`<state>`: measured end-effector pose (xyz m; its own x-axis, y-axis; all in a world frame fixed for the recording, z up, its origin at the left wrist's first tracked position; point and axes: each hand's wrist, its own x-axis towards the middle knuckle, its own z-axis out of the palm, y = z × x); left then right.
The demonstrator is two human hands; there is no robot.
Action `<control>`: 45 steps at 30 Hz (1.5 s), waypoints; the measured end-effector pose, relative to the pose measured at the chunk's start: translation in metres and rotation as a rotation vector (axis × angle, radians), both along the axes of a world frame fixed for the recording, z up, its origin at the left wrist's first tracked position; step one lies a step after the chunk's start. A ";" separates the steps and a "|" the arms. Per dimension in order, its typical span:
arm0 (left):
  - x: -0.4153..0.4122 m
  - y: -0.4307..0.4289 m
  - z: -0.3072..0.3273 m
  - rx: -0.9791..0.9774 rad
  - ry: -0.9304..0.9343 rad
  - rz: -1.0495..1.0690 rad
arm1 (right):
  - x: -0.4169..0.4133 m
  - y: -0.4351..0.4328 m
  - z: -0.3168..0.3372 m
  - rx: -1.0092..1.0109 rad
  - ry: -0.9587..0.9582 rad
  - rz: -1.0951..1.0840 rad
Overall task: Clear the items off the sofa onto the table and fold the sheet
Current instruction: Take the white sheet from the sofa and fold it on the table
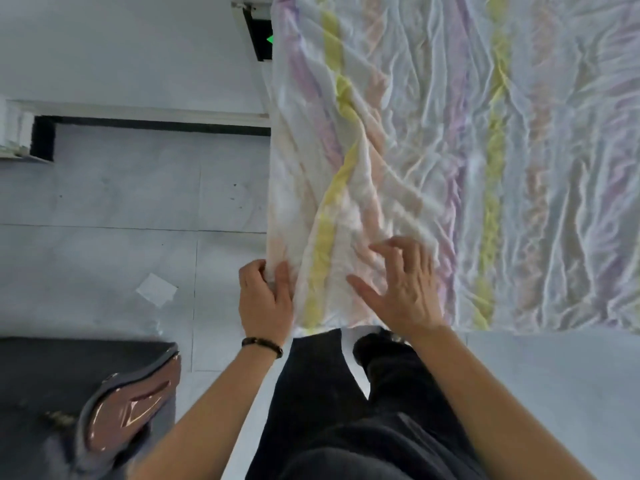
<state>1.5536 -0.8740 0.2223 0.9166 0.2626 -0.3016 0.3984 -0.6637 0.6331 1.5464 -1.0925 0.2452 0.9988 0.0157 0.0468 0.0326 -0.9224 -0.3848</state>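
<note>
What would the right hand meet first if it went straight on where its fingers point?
The striped sheet. The right hand is open and aimed at the rumpled cloth just ahead; whether it already touches the cloth is unclear.

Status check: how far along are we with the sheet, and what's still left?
Done: the striped sheet lies spread out on the floor. In hand: the left hand has a grip on its near left edge; the right hand is open over the fabric. Left: no neat fold shows yet. Sofa clearing can't be judged; a handbag sits on a dark surface at lower left.
</note>
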 end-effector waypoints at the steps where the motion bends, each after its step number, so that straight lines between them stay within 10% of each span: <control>1: -0.002 0.003 0.004 0.051 -0.002 -0.012 | -0.020 0.000 -0.004 0.015 0.035 0.055; 8: -0.010 0.075 0.022 0.492 0.141 0.034 | -0.058 -0.049 0.004 -0.008 0.225 -0.231; 14: -0.045 0.033 0.079 0.476 0.227 -0.019 | -0.090 -0.085 0.033 0.123 0.385 0.004; 26: -0.118 -0.252 0.096 0.226 0.117 -0.628 | -0.232 -0.289 0.073 0.298 0.558 -0.501; 40: -0.103 -0.597 0.040 0.187 -0.142 -1.114 | -0.173 -0.570 0.051 0.295 0.609 -0.737; 45: -0.104 -0.687 0.052 0.500 0.036 -1.165 | -0.153 -0.645 0.071 0.255 0.708 -0.676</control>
<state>1.4496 -1.5608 0.2745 0.6741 -0.5991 -0.4320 -0.5686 -0.7943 0.2140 1.3936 -1.7378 0.3163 0.5935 -0.4915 -0.6373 -0.7788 -0.5505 -0.3007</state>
